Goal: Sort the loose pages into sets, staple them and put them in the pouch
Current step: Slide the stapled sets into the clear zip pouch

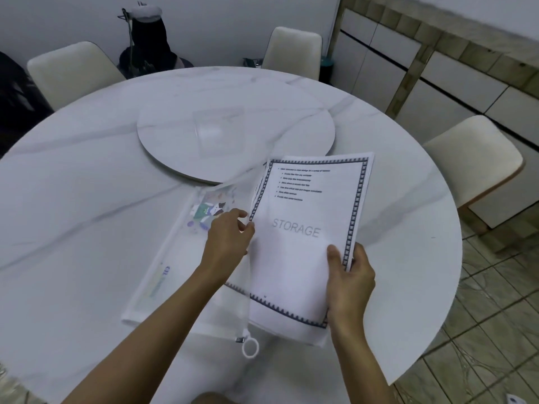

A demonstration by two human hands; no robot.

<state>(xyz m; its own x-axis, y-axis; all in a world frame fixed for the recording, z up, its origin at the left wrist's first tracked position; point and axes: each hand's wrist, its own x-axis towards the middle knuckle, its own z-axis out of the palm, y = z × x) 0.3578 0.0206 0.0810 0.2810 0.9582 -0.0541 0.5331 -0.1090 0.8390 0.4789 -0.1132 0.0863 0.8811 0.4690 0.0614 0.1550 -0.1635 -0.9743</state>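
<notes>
Over the pouch (pixel 163 275), right hand (pixel 350 287) grips "STORAGE" pages (pixel 306 228); left hand (pixel 227 240) pinches pouch mouth.

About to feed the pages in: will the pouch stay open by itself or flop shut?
Probably flops: the pouch looks like thin see-through mesh, its top layer raised only where the left hand pinches it. The page set in the right hand looks bendy too.

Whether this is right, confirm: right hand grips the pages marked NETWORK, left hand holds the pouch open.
Wrong: in the head view the pages read STORAGE, not NETWORK. The right hand grips them; the left hand holds the pouch open.
</notes>
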